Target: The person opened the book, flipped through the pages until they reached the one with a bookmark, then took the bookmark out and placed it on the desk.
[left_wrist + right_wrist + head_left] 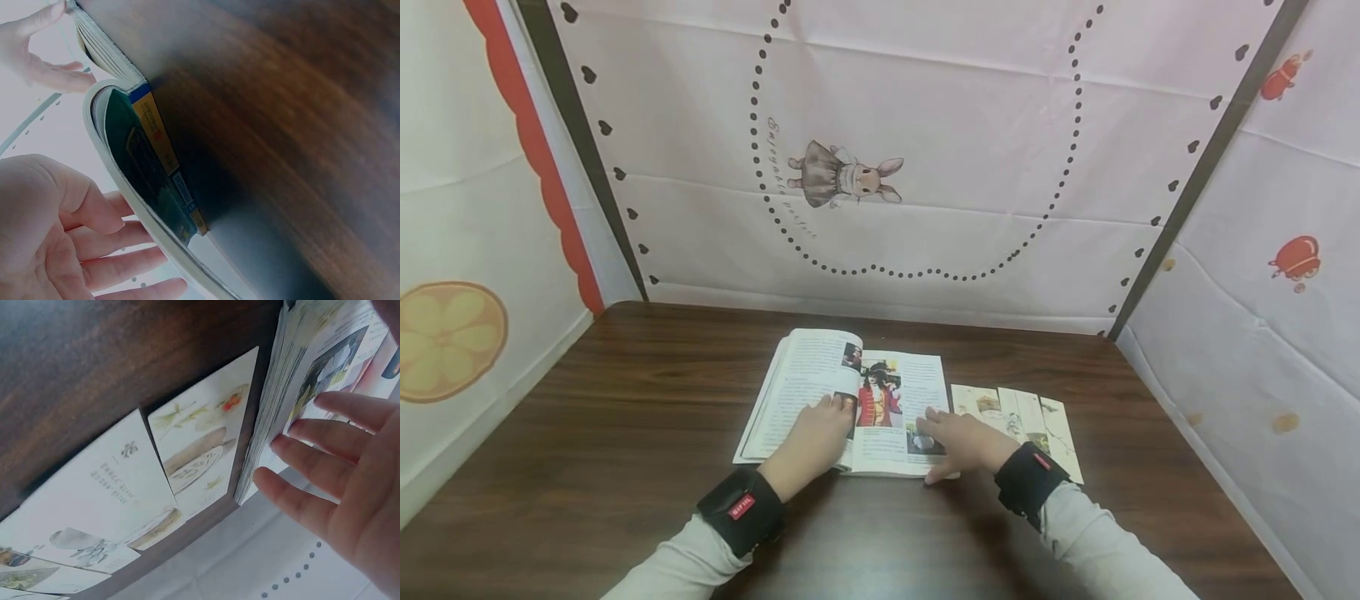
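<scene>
Book (820,375) lies open on dark wooden table (587,450), left half curving up off tabletop. Left hand (814,440) on book's left page near gutter, grip loose, fingers extended, clasping nothing. Right hand (964,439) over book's right page at lower outer edge, fingers spread wide; firmness of contact cannot be told. Photo of red-coated figure (877,402) on book's right page, between hands. Illustrated cards (1024,408) just right of book. Curtain (940,125) with rabbit print (850,177) behind book.

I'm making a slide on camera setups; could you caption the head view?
Left hand and right hand over an open book, illustrated cards beside it on a brown table.
</scene>
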`<state>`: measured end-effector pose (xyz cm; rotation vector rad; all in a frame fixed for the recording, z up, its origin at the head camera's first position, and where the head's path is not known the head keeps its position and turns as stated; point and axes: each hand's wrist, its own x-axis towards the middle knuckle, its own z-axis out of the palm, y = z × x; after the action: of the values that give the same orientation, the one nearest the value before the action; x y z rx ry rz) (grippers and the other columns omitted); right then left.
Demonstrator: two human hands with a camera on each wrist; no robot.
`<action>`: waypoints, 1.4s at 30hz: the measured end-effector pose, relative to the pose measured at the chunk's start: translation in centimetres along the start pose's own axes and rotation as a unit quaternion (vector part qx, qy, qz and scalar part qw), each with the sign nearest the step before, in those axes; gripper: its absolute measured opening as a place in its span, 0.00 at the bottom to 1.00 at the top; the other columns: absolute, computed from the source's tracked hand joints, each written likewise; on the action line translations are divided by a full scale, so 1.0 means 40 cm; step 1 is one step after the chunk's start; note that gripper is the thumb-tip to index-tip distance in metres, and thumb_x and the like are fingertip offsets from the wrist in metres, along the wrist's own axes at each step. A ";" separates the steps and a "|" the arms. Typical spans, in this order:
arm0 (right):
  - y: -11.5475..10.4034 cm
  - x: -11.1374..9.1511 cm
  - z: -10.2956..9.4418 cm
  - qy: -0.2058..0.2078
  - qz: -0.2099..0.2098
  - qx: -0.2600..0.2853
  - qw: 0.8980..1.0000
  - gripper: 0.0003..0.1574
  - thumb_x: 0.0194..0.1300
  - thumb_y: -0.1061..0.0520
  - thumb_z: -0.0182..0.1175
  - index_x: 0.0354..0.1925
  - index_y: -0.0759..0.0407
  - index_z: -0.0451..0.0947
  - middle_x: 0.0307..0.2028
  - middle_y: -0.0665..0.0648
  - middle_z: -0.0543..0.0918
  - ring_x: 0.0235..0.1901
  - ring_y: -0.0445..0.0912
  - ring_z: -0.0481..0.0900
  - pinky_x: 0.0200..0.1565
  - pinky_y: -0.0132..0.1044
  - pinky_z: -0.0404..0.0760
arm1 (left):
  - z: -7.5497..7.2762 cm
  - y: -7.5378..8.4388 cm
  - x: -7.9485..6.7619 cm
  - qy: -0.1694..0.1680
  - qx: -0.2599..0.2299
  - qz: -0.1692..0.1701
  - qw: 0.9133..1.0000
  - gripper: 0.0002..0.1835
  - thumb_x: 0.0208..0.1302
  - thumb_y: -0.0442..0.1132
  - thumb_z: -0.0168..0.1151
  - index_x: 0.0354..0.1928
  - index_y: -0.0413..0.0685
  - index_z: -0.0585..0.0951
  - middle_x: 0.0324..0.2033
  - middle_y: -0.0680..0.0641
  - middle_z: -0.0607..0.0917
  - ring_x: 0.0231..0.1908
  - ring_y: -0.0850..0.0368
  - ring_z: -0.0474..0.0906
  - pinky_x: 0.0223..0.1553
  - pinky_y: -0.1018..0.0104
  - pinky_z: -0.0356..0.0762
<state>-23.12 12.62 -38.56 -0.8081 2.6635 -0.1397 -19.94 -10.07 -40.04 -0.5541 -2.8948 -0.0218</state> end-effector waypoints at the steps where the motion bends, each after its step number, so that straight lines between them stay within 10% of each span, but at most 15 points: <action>1: 0.000 0.001 0.000 -0.002 0.002 -0.003 1.000 0.52 0.49 0.41 0.71 0.68 0.55 0.62 0.69 0.59 0.63 0.69 0.54 0.61 0.67 0.50 0.63 | 0.000 0.000 -0.001 -0.001 0.000 0.000 1.000 0.16 0.60 0.33 0.59 0.50 0.33 0.79 0.47 0.34 0.82 0.50 0.40 0.79 0.42 0.47 0.81; 22: 0.004 0.022 -0.020 -0.035 -0.025 -0.042 0.998 0.49 0.48 0.42 0.71 0.65 0.54 0.67 0.66 0.59 0.69 0.65 0.53 0.68 0.65 0.48 0.67 | -0.005 -0.014 -0.016 -0.027 -0.041 -0.022 0.999 0.18 0.59 0.33 0.60 0.52 0.34 0.79 0.49 0.33 0.81 0.53 0.40 0.77 0.49 0.51 0.79; 29: -0.001 0.018 -0.047 -0.012 -0.095 -0.035 0.995 0.19 0.56 0.55 0.67 0.47 0.58 0.82 0.45 0.55 0.85 0.43 0.46 0.81 0.49 0.39 0.79 | -0.005 -0.016 -0.018 -0.025 -0.045 -0.020 0.998 0.19 0.60 0.33 0.60 0.53 0.34 0.78 0.50 0.33 0.81 0.53 0.41 0.78 0.49 0.51 0.79; 37: -0.030 0.019 -0.062 0.074 -0.202 -0.131 0.968 0.05 0.58 0.62 0.64 0.34 0.57 0.85 0.30 0.50 0.87 0.27 0.38 0.79 0.35 0.28 0.79 | -0.013 -0.023 -0.016 -0.031 -0.086 -0.015 0.996 0.22 0.56 0.35 0.61 0.52 0.31 0.78 0.51 0.32 0.80 0.53 0.39 0.77 0.51 0.49 0.77; 42: -0.052 0.015 -0.084 0.204 -0.236 -0.203 0.928 0.06 0.55 0.58 0.66 0.35 0.53 0.85 0.34 0.48 0.87 0.36 0.41 0.83 0.44 0.35 0.80 | -0.018 -0.027 -0.014 -0.038 -0.122 -0.012 0.992 0.25 0.57 0.43 0.60 0.52 0.31 0.78 0.51 0.31 0.79 0.52 0.38 0.77 0.51 0.49 0.77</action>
<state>-23.72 10.52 -35.21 -1.7196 2.8573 0.1518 -19.71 -11.30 -39.42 -0.5699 -2.9925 -0.3721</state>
